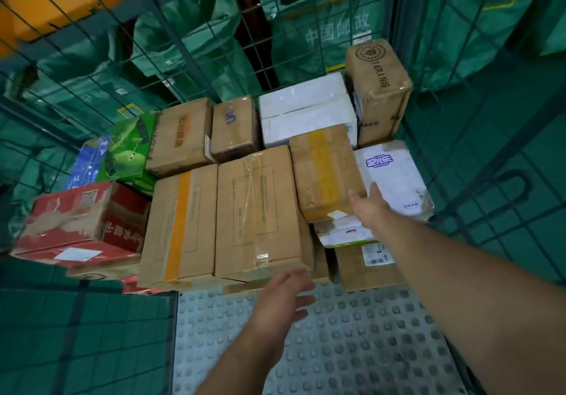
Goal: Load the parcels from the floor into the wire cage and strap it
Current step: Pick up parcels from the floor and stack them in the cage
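The green wire cage point(196, 67) holds several stacked parcels. A brown box with yellow tape point(324, 171) lies tilted on top at the right, beside a white parcel with a blue logo point(395, 177). My right hand point(369, 208) is open, with its fingers resting against the near right corner of that brown box and the edge of the white parcel. My left hand point(284, 299) hovers open just in front of the near end of a long brown box with clear tape point(260, 211). Neither hand grips anything.
Further parcels fill the cage: a red box point(82, 220) at the left, a green box point(128, 153), a white box point(306, 113) and a tall brown box point(379, 88) at the back. A studded grey floor plate point(352, 342) lies below. Green mail sacks point(321, 24) hang behind the mesh.
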A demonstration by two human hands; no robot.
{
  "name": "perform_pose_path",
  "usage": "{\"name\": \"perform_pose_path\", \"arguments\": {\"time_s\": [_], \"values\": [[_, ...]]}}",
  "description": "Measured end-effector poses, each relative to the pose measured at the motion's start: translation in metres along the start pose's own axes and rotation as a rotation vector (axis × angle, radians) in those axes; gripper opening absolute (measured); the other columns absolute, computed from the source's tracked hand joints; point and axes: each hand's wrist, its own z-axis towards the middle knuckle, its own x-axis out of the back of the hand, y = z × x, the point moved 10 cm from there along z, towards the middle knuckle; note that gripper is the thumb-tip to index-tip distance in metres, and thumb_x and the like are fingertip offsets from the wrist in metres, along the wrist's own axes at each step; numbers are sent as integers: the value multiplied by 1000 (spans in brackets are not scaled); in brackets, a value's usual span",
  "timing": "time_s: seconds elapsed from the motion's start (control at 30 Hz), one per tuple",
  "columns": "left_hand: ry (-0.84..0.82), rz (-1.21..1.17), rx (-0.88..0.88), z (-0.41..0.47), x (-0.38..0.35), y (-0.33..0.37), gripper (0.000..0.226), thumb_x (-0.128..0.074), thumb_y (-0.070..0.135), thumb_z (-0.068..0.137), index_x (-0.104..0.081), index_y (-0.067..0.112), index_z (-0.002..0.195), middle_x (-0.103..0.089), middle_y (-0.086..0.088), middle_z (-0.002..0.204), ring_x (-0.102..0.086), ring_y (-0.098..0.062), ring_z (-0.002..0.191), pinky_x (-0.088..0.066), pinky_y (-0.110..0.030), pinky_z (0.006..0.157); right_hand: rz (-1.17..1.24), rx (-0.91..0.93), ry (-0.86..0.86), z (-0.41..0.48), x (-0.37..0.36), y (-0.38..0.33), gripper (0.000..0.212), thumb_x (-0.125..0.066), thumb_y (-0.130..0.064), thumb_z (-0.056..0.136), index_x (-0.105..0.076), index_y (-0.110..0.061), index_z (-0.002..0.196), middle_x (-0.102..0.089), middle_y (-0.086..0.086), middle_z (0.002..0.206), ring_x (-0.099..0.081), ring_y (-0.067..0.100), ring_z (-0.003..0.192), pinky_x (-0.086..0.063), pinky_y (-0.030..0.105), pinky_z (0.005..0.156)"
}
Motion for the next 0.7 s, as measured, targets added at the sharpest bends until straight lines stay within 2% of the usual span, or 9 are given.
{"name": "perform_pose_path", "arguments": {"time_s": [0.1, 0.17, 0.2, 0.23, 0.3, 0.4, 0.47, 0.53, 0.7], "values": [[-35, 15, 5, -12, -10, -1, 16, -63, 35, 99, -66, 27, 113, -75, 1, 111, -71, -20, 104, -53, -43, 101, 5, -31, -11, -42, -9, 34, 47, -51, -28, 103, -41, -11, 146, -54, 12, 139, -52, 37, 129, -45, 39, 102], [-67, 41, 26, -19, -17, -10, 16, -63, 35, 99, -65, 24, 110, -74, -2, 112, -70, -22, 104, -52, -43, 101, -18, -138, -133, -78, -32, 81, 20, -46, -20, 106, -57, -11, 119, -58, 9, 112, -58, 37, 116, -44, 34, 84], [-77, 51, 44, -21, -19, -17, 17, -64, 35, 100, -65, 22, 111, -74, -3, 112, -70, -23, 103, -52, -42, 98, 20, -182, -162, -95, -42, 106, 15, -45, -17, 106, -58, -12, 100, -56, 9, 98, -60, 36, 103, -44, 34, 76], [-98, 72, 61, -23, -22, -26, 19, -63, 35, 100, -65, 21, 112, -74, -4, 111, -70, -24, 102, -53, -40, 93, 61, -234, -184, -118, -50, 132, 22, -47, -14, 106, -56, -12, 87, -54, 7, 88, -59, 30, 88, -44, 31, 67], [-132, 148, 71, -27, -30, -45, 19, -62, 33, 101, -67, 19, 112, -75, -3, 109, -72, -23, 98, -53, -37, 88, 257, -367, -157, -169, -57, 187, 19, -51, -20, 105, -61, -11, 91, -63, 9, 88, -57, 21, 76, -43, 26, 61], [-194, 285, 20, -31, -37, -75, 17, -60, 30, 102, -69, 17, 108, -74, -2, 107, -71, -22, 98, -53, -39, 91, 413, -525, -82, -245, -63, 266, 22, -51, -28, 104, -63, -11, 110, -70, 10, 98, -61, 23, 82, -46, 31, 71], [-273, 390, -18, -39, -42, -104, 17, -60, 28, 102, -69, 15, 106, -73, -4, 108, -70, -22, 97, -53, -39, 90, 455, -563, 11, -303, -63, 302, 19, -55, -28, 100, -65, -12, 99, -68, 8, 95, -61, 22, 82, -48, 29, 70], [-356, 494, -44, -47, -50, -135, 17, -60, 24, 100, -70, 12, 103, -72, -6, 103, -68, -23, 91, -51, -36, 80, 504, -564, 154, -352, -60, 330, 16, -57, -27, 91, -65, -14, 84, -64, 6, 83, -57, 19, 72, -43, 23, 58], [-545, 850, -86, -92, -75, -217, 11, -59, 17, 98, -65, 12, 90, -65, -8, 89, -61, -23, 78, -43, -32, 64, 890, -669, 409, -466, -81, 404, 7, -58, -22, 95, -63, -18, 93, -65, 1, 77, -54, 15, 63, -34, 22, 52]]}}
